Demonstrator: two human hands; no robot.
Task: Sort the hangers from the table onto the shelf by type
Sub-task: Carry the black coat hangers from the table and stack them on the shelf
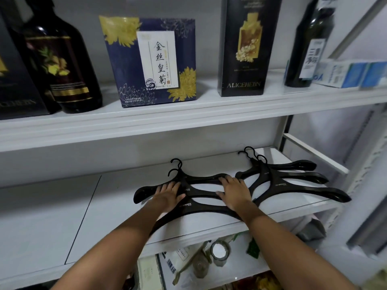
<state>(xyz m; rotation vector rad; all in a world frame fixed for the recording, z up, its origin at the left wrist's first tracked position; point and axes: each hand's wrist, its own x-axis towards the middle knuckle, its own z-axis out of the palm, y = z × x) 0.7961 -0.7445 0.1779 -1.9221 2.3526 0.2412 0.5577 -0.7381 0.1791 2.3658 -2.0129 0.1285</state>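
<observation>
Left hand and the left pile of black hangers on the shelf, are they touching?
Touching. The head view shows the left hand lying flat on the left pile of hangers, fingers straight over the black arms.

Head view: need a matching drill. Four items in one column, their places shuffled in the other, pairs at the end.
Items
1. left pile of hangers
2. right pile of hangers
3. navy flowered box
4. glass jar

Places
A. upper shelf
B. middle shelf, toward its right end
C. lower shelf, below the hangers
D. middle shelf, under the left hand and right hand

Pairs: 1-D, 2-B, 3-A, 4-C
</observation>
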